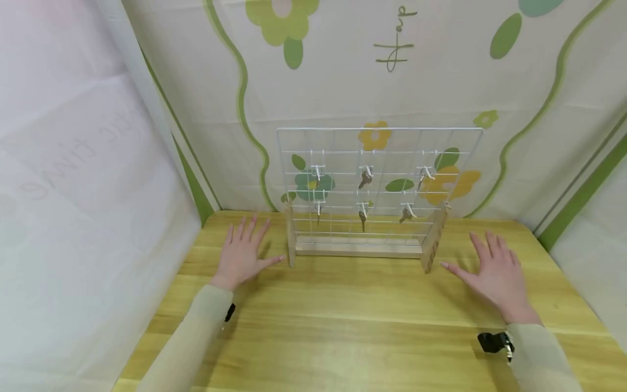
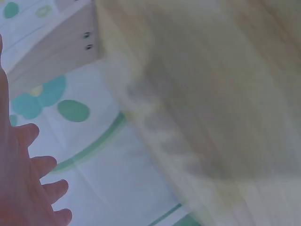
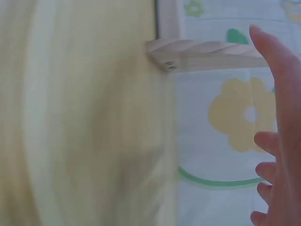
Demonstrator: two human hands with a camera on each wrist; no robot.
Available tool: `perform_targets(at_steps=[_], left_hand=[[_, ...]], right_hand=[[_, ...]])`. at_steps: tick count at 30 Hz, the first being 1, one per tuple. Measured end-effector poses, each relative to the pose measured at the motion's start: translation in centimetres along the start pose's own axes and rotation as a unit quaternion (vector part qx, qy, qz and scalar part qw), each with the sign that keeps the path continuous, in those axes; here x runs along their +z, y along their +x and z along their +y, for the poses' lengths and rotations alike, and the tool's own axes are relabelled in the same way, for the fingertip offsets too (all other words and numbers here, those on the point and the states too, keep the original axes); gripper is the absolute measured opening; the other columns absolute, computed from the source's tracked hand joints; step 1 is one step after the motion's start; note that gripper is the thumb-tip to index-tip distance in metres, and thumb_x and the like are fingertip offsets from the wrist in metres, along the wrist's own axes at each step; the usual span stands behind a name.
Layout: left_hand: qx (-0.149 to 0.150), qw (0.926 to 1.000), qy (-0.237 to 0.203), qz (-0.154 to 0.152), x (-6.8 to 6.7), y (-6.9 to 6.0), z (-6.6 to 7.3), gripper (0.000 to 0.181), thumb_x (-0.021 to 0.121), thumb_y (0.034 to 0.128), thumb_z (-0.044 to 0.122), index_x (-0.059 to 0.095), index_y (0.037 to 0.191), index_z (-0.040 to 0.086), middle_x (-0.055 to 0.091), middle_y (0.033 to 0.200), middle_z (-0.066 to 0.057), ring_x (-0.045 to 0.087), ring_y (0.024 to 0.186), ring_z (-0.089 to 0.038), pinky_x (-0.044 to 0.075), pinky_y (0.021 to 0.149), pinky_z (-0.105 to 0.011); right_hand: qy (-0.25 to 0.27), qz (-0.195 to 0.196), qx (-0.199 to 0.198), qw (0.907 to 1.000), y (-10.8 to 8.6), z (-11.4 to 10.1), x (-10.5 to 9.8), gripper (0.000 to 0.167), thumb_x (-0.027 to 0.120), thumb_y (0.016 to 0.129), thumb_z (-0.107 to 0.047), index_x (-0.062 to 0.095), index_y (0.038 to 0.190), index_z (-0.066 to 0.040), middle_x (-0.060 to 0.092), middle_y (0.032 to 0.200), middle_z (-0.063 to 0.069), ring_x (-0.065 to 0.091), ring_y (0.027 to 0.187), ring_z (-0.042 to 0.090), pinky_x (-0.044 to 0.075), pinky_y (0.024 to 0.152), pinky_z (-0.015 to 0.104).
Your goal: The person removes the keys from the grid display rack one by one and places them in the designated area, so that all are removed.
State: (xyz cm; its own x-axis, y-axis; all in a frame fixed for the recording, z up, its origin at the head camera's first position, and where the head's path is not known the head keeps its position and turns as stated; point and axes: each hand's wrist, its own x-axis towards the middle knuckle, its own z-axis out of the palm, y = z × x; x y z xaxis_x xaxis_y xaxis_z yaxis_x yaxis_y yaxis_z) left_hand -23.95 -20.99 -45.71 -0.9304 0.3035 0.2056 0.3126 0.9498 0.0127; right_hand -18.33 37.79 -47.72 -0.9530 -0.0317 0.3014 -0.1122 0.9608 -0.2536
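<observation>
A white wire grid rack (image 1: 379, 129) stands upright in a wooden base (image 1: 360, 249) towards the back of the table. Several small keys (image 1: 366, 178) hang from white hooks on its wires, in two rows. To the left of the rack, my left hand (image 1: 240, 258) is spread with straight fingers, the thumb tip just short of the wooden side post (image 2: 61, 52). My right hand (image 1: 499, 275) is spread likewise on the other side, its thumb pointing at the right post (image 3: 211, 59). Neither hand holds anything; both seem to hover over the table.
The wood-grain table (image 1: 343, 326) stretches in front of the rack. Behind it hangs a white cloth (image 1: 343, 92) printed with flowers and green wavy lines. More white cloth (image 1: 88, 228) closes off the left side, and a similar sheet (image 1: 602, 261) the right.
</observation>
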Motion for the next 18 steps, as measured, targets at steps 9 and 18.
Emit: perform_targets(at_steps=[9,18], left_hand=[[-0.009,0.9872,-0.129,0.094,-3.5,0.4,2.3,0.103,0.051,0.0887,0.08,0.024,0.163,0.013,0.018,0.167,-0.013,0.017,0.152,-0.036,0.005,0.122,-0.054],[-0.065,0.8954,-0.403,0.178,-8.3,0.4,5.5,0.079,0.068,0.0918,0.061,0.037,0.158,0.031,0.037,0.16,0.003,0.033,0.146,-0.029,0.026,0.115,-0.061]], right_hand=[[0.151,0.053,0.062,0.9851,1.6,-3.0,-5.0,0.089,0.067,0.096,-0.05,0.026,0.16,-0.004,0.017,0.165,0.023,0.018,0.146,0.053,0.016,0.111,0.074],[0.388,0.111,0.167,0.8995,5.4,-7.4,-10.2,0.058,0.072,0.095,-0.044,0.056,0.147,-0.023,0.056,0.146,-0.005,0.052,0.129,0.011,0.043,0.097,0.012]])
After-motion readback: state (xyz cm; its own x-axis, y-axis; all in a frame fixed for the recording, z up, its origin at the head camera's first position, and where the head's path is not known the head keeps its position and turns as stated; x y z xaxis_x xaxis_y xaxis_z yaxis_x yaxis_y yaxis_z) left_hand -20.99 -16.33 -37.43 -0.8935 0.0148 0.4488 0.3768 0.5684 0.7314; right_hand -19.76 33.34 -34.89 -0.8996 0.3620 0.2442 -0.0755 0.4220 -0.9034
